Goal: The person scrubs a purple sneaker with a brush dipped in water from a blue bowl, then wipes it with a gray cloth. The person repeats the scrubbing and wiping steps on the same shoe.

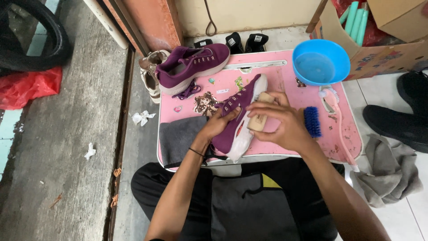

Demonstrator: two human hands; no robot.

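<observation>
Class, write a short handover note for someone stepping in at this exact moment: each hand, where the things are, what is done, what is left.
Left hand grips the purple shoe, tilted on its side on the pink table.
Right hand presses a wooden brush against the white sole.
Second shoe lies at the table's far left; bowl of water far right; blue brush beside the right hand.
Done: laces out.
Left: scrubbing looks unfinished.
</observation>
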